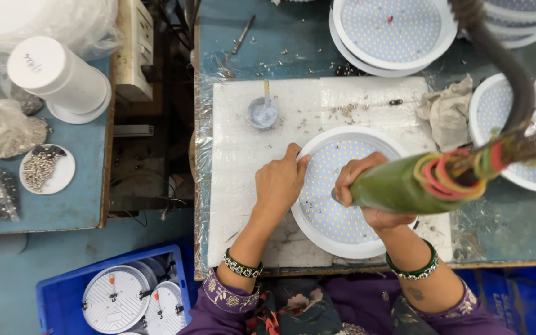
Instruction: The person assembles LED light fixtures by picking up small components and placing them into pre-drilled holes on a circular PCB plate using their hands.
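Seen from above, a worker in a deep purple garment with short sleeves, each cuff edged in a pale embroidered floral band. A dark scarf printed with pink and cream flowers lies across the lap. The left hand carries a dark green bangle studded with small light dots at the wrist; the right hand wears a similar green bangle with pale beading. A small dark mark shows on the right forearm.
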